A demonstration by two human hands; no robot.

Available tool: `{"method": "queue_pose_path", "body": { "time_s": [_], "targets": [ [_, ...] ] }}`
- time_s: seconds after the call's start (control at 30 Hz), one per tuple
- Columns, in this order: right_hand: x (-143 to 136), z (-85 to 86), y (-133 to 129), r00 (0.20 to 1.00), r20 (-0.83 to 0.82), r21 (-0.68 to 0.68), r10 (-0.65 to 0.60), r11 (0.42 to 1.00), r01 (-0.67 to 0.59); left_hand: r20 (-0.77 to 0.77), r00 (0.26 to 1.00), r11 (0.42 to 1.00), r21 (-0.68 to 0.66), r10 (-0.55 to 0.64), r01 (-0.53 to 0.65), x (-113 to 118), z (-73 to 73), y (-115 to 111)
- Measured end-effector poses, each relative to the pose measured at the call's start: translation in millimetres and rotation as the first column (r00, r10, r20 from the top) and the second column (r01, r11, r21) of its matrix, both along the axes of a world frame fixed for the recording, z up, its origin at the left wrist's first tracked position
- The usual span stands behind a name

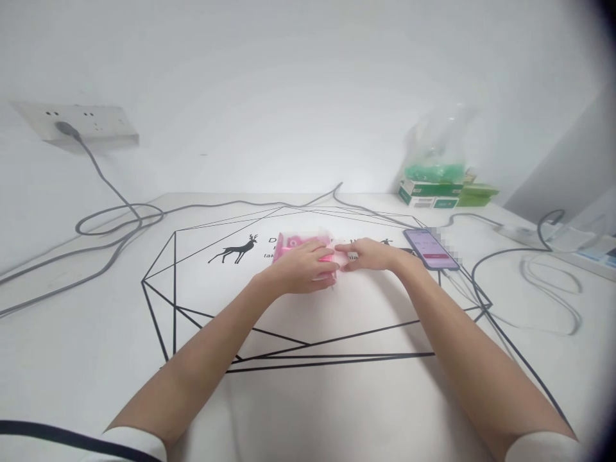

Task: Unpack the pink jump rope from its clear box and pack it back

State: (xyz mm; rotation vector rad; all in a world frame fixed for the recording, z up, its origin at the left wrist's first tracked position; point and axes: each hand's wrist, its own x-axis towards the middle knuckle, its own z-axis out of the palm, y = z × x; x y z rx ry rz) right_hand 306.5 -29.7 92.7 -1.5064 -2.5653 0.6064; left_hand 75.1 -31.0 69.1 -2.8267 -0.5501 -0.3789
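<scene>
A small pink package [289, 241] with clear wrapping lies on the white printed mat [269, 314], near its middle. Over the package rests my left hand [303, 266], its fingers bent across the top and right part and hiding much of it. My right hand [366, 255] is at the package's right edge, thumb and index finger close together on what looks like clear wrapping. Blur and the small size leave the exact grip of the fingertips unclear.
A phone [432, 249] lies right of my right hand. Green-and-white boxes [428, 194] with a clear plastic bag [436, 147] stand at the back right. Grey cables [115, 228] cross the table's left and back. A power strip [582, 253] is at the right.
</scene>
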Motion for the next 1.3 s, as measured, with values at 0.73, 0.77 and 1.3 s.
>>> {"method": "queue_pose_path", "body": {
  "time_s": [0.73,0.77,1.3],
  "targets": [
    [-2.2,-43.3,16.8,0.997,0.067,0.278,-0.042,0.96,0.022,0.004,1.0,0.999,-0.045,0.021,-0.021,5.4,-4.6,-2.3],
    [-2.7,-44.3,16.8,0.995,0.093,0.297,-0.045,0.955,0.015,0.006,1.0,0.998,-0.053,0.019,-0.018,4.8,-3.9,-2.5],
    [-1.2,-65.3,20.2,0.978,0.203,0.408,-0.055,0.912,-0.033,0.05,0.999,0.995,-0.096,-0.014,0.019,-3.4,-7.9,5.7]
  ]
}}
